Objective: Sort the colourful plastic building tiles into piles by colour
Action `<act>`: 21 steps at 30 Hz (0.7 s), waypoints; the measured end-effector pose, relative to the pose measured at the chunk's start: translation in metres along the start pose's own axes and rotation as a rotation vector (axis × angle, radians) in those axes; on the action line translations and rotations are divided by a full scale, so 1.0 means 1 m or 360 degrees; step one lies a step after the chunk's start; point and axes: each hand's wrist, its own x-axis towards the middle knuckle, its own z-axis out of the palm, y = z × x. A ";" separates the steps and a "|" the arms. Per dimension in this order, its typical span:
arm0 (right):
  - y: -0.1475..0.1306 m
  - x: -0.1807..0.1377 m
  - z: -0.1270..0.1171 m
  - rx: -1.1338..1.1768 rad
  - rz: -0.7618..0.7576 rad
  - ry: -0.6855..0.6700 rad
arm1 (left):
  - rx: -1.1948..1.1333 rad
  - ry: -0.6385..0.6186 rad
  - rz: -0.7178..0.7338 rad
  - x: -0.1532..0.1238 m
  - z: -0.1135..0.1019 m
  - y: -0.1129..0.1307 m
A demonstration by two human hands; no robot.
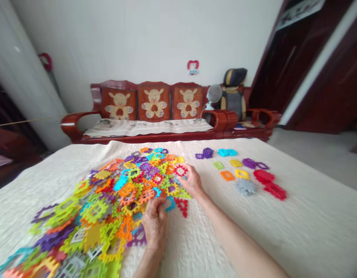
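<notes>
A large heap of colourful notched plastic building pieces (94, 210) lies on the cloth, left and in front of me. My right hand (192, 183) is at the heap's right edge, thumb and index finger closed on a red octagonal building piece (180, 170) with an open middle. Lower down, my left hand (153, 222) rests at the near edge of the heap with its fingers curled in. Whatever it may hold is hidden. Just right of its fingertips lies a blue piece (170, 204), and beyond that a red triangular piece (182, 207).
Apart from the heap, small colour groups lie on the right: purple pieces (207, 153), blue pieces (227, 152), a grey stack (246, 187) and red stacks (264, 176). The pale quilted cloth (296, 227) covers the table. Behind stands a wooden sofa (76, 120) with bear cushions.
</notes>
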 end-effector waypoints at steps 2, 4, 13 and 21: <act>-0.007 -0.005 -0.019 -0.0026 -0.0069 -0.0008 | 0.0076 -0.0017 -0.0108 0.001 -0.003 0.000; -0.012 -0.007 -0.045 -0.0087 -0.0140 0.0039 | 0.0207 -0.0095 -0.0216 0.003 -0.005 0.001; 0.050 -0.044 -0.217 -0.0691 -0.0042 0.0597 | 0.0442 -0.0226 -0.0407 0.010 -0.011 0.005; 0.126 -0.088 -0.283 -0.0993 0.0330 0.0701 | 0.0552 -0.0276 -0.0426 0.017 -0.013 -0.009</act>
